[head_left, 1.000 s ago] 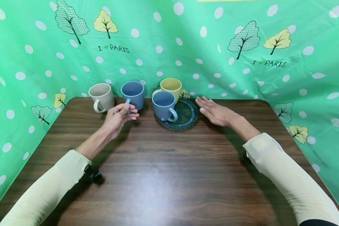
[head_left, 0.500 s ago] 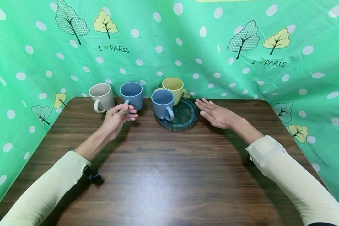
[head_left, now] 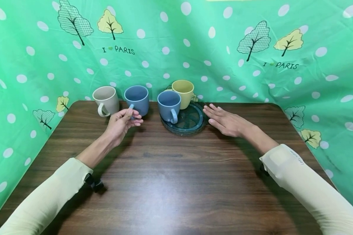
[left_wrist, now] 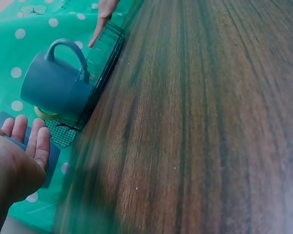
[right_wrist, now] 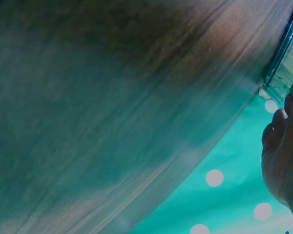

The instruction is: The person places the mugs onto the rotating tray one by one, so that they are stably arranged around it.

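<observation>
My left hand (head_left: 120, 127) pinches the handle of a blue mug (head_left: 137, 98) standing upright on the table. To its right, a round, dark clear turntable (head_left: 191, 120) bears a second blue mug (head_left: 168, 109) at its left side and a yellow mug (head_left: 186, 93) behind that. Fingers straight, my right hand (head_left: 227, 121) lies against the turntable's right rim. In the left wrist view, the turntable's blue mug (left_wrist: 58, 83) shows with its handle facing the camera. The right wrist view catches only part of my right hand (right_wrist: 283, 156) by the rim.
A light grey mug (head_left: 106, 98) stands left of the held mug, near the back edge of the brown wood table (head_left: 164, 176). A green dotted curtain (head_left: 194, 49) hangs right behind the table.
The turntable has turned: its yellow mug moved right and back, its blue mug slightly left and back, handle swinging toward me. My right hand slid slightly toward me; the left stayed nearly still.
</observation>
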